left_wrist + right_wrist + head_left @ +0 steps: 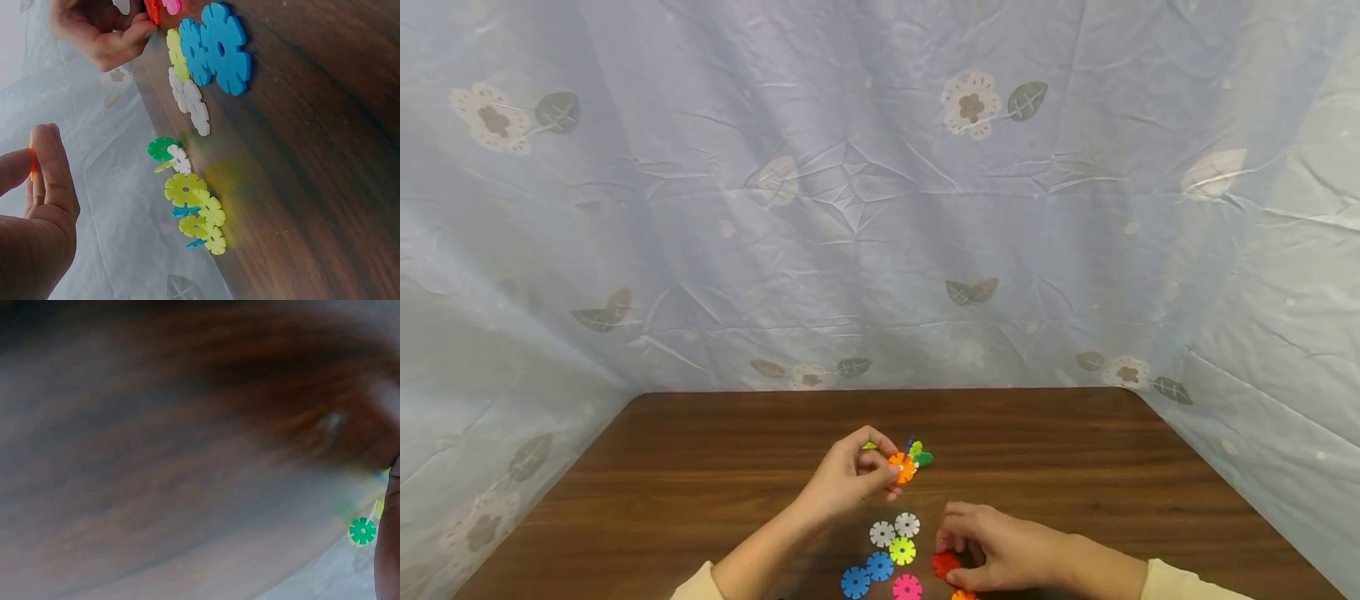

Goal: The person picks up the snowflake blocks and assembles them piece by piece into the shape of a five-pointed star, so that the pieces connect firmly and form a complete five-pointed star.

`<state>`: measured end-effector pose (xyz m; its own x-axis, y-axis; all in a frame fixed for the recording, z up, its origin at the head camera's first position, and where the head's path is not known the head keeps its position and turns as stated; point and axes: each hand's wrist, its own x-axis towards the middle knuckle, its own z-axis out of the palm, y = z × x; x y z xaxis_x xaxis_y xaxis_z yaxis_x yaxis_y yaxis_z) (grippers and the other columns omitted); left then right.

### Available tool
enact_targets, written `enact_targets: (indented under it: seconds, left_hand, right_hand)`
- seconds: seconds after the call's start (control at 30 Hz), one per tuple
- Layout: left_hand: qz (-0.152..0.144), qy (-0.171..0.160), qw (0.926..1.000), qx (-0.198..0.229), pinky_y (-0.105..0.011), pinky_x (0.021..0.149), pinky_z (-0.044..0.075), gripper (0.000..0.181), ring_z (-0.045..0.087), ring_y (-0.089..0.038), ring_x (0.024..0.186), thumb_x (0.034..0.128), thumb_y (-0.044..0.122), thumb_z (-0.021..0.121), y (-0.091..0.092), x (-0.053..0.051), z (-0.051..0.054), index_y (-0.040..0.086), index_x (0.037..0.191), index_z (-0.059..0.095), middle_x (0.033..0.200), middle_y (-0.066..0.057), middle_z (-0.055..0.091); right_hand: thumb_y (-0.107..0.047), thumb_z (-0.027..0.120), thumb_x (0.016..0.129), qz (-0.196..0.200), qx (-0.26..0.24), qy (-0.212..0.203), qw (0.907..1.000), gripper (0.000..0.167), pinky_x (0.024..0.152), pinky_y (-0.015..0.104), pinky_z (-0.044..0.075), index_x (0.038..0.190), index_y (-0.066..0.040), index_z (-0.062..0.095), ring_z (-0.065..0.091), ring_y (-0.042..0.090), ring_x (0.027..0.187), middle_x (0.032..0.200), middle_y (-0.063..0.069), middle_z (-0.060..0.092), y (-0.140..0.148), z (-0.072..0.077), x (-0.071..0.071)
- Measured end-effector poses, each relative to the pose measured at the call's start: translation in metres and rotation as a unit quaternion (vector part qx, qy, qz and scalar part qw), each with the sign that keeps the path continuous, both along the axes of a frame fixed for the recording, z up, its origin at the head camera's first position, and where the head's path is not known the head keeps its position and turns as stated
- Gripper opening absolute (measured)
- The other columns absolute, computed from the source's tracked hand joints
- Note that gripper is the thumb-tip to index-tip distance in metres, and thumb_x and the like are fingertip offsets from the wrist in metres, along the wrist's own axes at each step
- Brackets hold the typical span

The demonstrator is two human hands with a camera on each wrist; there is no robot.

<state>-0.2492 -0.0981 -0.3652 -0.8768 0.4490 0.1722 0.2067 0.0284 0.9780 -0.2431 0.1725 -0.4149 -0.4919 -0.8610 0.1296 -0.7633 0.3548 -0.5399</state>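
Observation:
My left hand (848, 477) pinches an orange notched disc (902, 468) between thumb and fingers; in the left wrist view the disc (33, 164) shows edge-on. Beyond it on the table stands a joined cluster of yellow, blue, white and green discs (185, 189), partly hidden by the left hand in the head view. At the right, my right hand (992, 546) holds a red disc (946, 566) between thumb and fingers, at the table surface. In the right wrist view only an edge of a hand (389, 537) shows, near a green disc (362, 531).
Loose discs lie between the hands near the front: two white (907, 525), one yellow (902, 550), two blue (856, 582), one pink (907, 587) and an orange one (964, 595) by the right thumb. A patterned curtain (850, 250) hangs behind the brown table (700, 450).

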Motion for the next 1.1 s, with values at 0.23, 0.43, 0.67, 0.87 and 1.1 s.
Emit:
enact_targets:
  seconds: [0.23, 0.43, 0.67, 0.87, 1.1]
  left_hand:
    - [-0.002, -0.003, 1.0, -0.005, -0.03, 0.075, 0.066, 0.022, 0.073, -0.012, 0.076, 0.0989, -0.004, 0.064, 0.002, 0.0, -0.001, -0.01, 0.117, 0.054, 0.096, -0.035, 0.072]
    - [-0.004, -0.006, 1.0, -0.006, -0.028, 0.074, 0.066, 0.022, 0.074, -0.013, 0.077, 0.0991, -0.003, 0.064, 0.002, 0.0, 0.0, -0.009, 0.118, 0.054, 0.092, -0.024, 0.076]
    - [-0.01, 0.002, 0.9999, -0.009, -0.027, 0.075, 0.066, 0.024, 0.074, -0.017, 0.079, 0.0993, -0.001, 0.065, 0.002, 0.001, -0.001, -0.01, 0.119, 0.054, 0.098, -0.037, 0.072]
    - [-0.017, 0.015, 0.9997, -0.014, -0.027, 0.075, 0.066, 0.024, 0.074, -0.023, 0.081, 0.0991, -0.001, 0.065, 0.003, 0.002, -0.001, -0.01, 0.118, 0.054, 0.097, -0.039, 0.07]
    - [-0.035, 0.048, 0.9979, -0.024, -0.026, 0.074, 0.066, 0.021, 0.073, -0.017, 0.079, 0.0994, -0.001, 0.065, 0.004, 0.003, -0.002, -0.01, 0.116, 0.055, 0.096, -0.039, 0.07]
  right_hand:
    - [-0.028, 0.071, 0.097, -0.031, 0.024, 0.024, 0.999, 0.014, 0.071, 0.01, 0.051, 0.105, -0.021, 0.062, 0.049, -0.009, 0.083, 0.096, -0.013, 0.055, -0.002, -0.003, 0.001]
    - [-0.023, 0.073, 0.096, -0.038, 0.012, 0.009, 0.9992, 0.016, 0.062, 0.011, 0.052, 0.104, -0.017, 0.06, 0.051, -0.01, 0.072, 0.086, -0.014, 0.06, -0.004, 0.01, 0.0]
    - [-0.017, 0.072, 0.096, -0.053, -0.038, 0.032, 0.9974, 0.019, 0.067, 0.016, 0.059, 0.111, -0.008, 0.063, 0.059, -0.007, 0.077, 0.089, -0.006, 0.069, -0.006, 0.035, -0.009]
    - [-0.012, 0.072, 0.096, -0.082, -0.098, 0.046, 0.9907, 0.016, 0.066, 0.021, 0.061, 0.111, -0.009, 0.069, 0.061, -0.005, 0.078, 0.091, -0.001, 0.073, -0.008, 0.054, -0.013]
    - [-0.017, 0.071, 0.1, -0.11, -0.15, 0.039, 0.9817, 0.01, 0.061, 0.022, 0.058, 0.106, -0.009, 0.071, 0.058, -0.003, 0.075, 0.087, 0.0, 0.071, -0.011, 0.061, -0.013]
